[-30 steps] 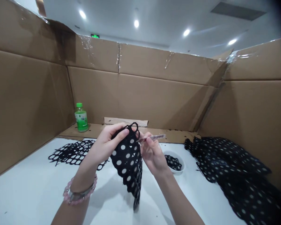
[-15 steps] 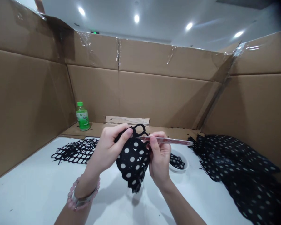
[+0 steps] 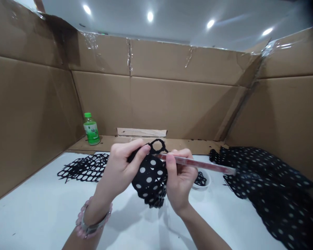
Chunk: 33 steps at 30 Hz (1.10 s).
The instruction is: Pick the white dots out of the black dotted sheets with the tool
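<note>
Black fabric with white dots [image 3: 149,177] hangs bunched between my two hands over the white table. My left hand [image 3: 125,163] pinches its upper left edge between thumb and fingers. At the top, one open ring of the black material stands up beside my left thumb. My right hand [image 3: 181,173] is closed around a slim, reddish, flat-handled tool [image 3: 208,165], and its fingers also meet the fabric's right edge. The tool points left at the fabric just below the ring. Its tip is hard to make out, and I cannot tell its exact kind.
Black ring-patterned netting [image 3: 86,168] lies at left. A white bowl [image 3: 208,180] with black pieces sits behind my right hand. More dotted black fabric [image 3: 273,194] is heaped at right. A green bottle [image 3: 91,130] stands near the back cardboard wall [image 3: 172,100]; cardboard sides enclose the white table [image 3: 36,215].
The tool's handle has swung out to the right and slightly down, while my right hand has shifted a little right. The hanging fabric is more bunched; my left hand keeps its pinch.
</note>
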Each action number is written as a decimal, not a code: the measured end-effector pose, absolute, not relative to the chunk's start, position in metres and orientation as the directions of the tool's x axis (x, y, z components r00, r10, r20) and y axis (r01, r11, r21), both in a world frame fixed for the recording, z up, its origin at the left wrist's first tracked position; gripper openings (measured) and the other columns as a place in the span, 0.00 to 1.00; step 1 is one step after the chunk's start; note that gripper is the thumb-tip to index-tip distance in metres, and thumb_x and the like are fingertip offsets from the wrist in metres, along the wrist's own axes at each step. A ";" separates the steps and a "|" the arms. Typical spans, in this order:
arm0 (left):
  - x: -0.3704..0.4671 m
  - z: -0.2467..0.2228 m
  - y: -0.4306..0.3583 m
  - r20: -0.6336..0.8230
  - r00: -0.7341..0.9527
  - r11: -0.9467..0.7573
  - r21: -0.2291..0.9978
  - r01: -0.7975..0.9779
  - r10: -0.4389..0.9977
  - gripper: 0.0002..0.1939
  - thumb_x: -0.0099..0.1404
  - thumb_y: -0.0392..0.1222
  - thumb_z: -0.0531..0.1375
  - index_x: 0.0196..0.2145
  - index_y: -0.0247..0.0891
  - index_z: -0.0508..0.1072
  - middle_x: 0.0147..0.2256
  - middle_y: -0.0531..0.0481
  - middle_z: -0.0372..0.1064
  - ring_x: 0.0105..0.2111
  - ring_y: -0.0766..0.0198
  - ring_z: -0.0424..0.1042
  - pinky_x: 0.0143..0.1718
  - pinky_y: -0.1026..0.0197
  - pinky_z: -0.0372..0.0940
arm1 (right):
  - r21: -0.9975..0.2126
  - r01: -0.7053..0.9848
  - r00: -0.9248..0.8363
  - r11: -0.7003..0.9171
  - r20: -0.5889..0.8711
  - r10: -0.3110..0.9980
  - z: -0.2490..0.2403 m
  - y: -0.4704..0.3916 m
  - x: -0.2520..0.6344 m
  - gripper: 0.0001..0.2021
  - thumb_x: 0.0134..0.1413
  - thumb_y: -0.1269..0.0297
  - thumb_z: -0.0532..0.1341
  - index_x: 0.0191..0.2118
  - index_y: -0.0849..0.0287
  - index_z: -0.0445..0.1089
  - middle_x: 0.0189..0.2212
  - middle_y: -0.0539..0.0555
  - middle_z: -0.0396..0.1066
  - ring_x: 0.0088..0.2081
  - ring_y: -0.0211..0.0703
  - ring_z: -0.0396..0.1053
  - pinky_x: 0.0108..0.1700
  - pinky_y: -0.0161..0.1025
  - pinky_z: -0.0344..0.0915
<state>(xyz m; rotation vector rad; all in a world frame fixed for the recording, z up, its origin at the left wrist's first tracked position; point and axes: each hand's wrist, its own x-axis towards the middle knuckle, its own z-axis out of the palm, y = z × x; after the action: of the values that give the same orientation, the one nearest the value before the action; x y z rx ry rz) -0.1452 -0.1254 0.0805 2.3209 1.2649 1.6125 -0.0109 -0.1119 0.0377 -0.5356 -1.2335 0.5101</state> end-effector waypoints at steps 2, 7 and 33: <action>-0.144 0.079 -0.126 0.780 0.124 -0.666 0.426 0.612 0.613 0.17 0.68 0.35 0.54 0.21 0.38 0.57 0.18 0.59 0.49 0.18 0.72 0.51 0.20 0.66 0.49 | -0.546 0.069 0.254 0.835 0.819 0.514 0.036 -0.112 -0.010 0.08 0.59 0.71 0.58 0.31 0.53 0.61 0.22 0.45 0.61 0.22 0.36 0.62 0.25 0.35 0.62; -0.141 0.076 -0.128 0.804 0.131 -0.656 0.365 0.660 0.580 0.15 0.68 0.34 0.54 0.22 0.38 0.60 0.18 0.59 0.51 0.18 0.72 0.50 0.20 0.67 0.49 | -0.220 0.487 0.107 0.845 0.975 0.193 0.034 -0.111 -0.004 0.12 0.54 0.77 0.59 0.37 0.51 0.62 0.21 0.47 0.63 0.19 0.38 0.59 0.22 0.36 0.58; -0.161 0.080 -0.118 0.403 0.129 -0.420 0.896 0.146 0.906 0.12 0.57 0.46 0.66 0.24 0.35 0.74 0.22 0.54 0.67 0.22 0.69 0.63 0.22 0.70 0.59 | -0.669 -0.119 -0.056 0.734 0.743 0.667 0.050 -0.107 0.018 0.10 0.65 0.64 0.55 0.30 0.55 0.64 0.24 0.45 0.63 0.25 0.32 0.58 0.28 0.29 0.58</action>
<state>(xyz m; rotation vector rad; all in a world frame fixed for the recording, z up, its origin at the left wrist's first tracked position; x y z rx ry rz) -0.1605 -0.1177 0.0797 1.6964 1.0289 1.3537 0.0183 -0.1072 0.0500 -0.4700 -1.5005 0.6803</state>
